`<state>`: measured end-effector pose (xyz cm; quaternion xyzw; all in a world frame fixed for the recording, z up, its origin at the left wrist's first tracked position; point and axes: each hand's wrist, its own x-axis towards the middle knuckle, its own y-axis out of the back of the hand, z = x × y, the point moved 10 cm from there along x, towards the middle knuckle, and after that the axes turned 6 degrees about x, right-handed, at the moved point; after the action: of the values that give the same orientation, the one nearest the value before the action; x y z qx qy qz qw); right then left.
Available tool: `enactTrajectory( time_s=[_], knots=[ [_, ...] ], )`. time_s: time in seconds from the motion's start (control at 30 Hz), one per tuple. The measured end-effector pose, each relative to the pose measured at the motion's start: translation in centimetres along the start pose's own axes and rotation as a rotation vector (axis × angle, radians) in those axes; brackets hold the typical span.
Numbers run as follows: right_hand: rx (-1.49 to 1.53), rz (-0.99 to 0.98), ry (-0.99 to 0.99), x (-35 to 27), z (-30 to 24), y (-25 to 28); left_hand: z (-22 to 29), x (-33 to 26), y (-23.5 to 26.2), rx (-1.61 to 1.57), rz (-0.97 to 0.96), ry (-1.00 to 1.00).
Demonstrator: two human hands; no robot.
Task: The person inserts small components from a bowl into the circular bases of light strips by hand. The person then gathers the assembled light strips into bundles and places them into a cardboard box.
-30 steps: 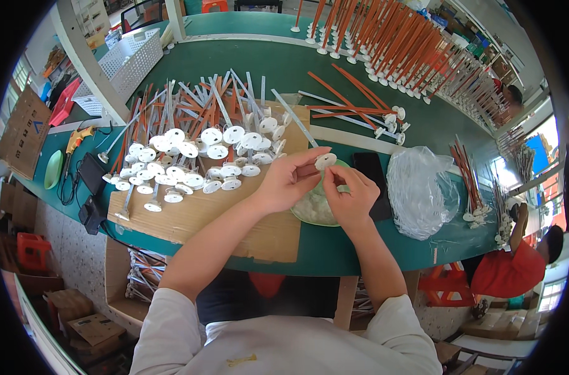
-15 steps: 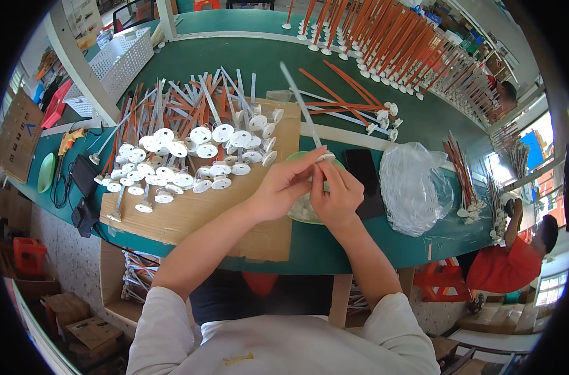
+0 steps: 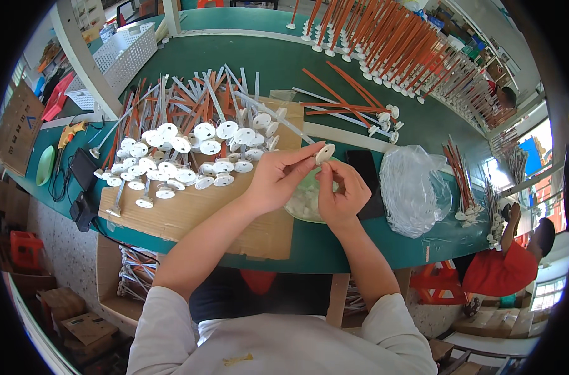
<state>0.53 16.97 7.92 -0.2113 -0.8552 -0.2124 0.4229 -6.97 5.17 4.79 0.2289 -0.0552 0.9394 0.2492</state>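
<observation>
My left hand (image 3: 281, 177) is closed on a thin grey strip with a round white disc (image 3: 325, 154) at its end. The strip slants up and left, past my fingers, over the cardboard. My right hand (image 3: 343, 192) pinches at the lower edge of the same disc, thumb and forefinger together. Below the hands sits a pale green bowl (image 3: 291, 209) of small whitish pieces, partly covered by my right hand. Left of my hands, a large heap of grey and brown strips with white discs (image 3: 227, 130) lies on a flat cardboard sheet (image 3: 247, 231).
A black phone (image 3: 362, 167) and a clear plastic bag (image 3: 416, 190) lie to the right. Brown strips (image 3: 391, 47) stand in rows at the back right. A hot glue gun (image 3: 70, 135) and white basket (image 3: 119, 62) are at left. Another person in red (image 3: 503, 269) works at right.
The strip has tipped from nearly upright to slanting left, so the disc's face now turns toward me. Both hands stay close together at the disc.
</observation>
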Motion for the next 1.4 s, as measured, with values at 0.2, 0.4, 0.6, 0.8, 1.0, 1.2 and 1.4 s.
enactTrajectory(
  time_s=[0.2,0.4,0.6,0.8,1.0,1.2,1.4],
  knots=[
    [0.154,0.029,-0.190,-0.1,1.3,0.2,-0.9,-0.4,0.0,-0.040,0.038,0.028],
    [0.070,0.034,-0.070,0.1,0.4,0.7,-1.6,-0.4,-0.1,-0.076,0.044,0.089],
    [-0.258,-0.047,0.341,0.7,-3.5,-0.1,-0.9,0.0,0.2,-0.314,0.135,0.070],
    [-0.249,-0.122,0.369,0.6,-3.7,-1.4,-1.0,0.0,0.0,-0.402,0.056,0.147],
    [-0.116,-0.076,0.112,0.6,-1.5,-0.7,-1.1,-0.1,-0.4,-0.549,0.061,0.198],
    [-0.134,-0.073,0.149,0.8,-1.8,-0.6,-1.7,-0.3,-0.3,-0.537,0.052,0.201],
    [0.004,-0.061,0.049,0.9,-1.0,-0.3,-0.8,-0.1,-0.4,-0.614,0.034,0.153]
  ],
)
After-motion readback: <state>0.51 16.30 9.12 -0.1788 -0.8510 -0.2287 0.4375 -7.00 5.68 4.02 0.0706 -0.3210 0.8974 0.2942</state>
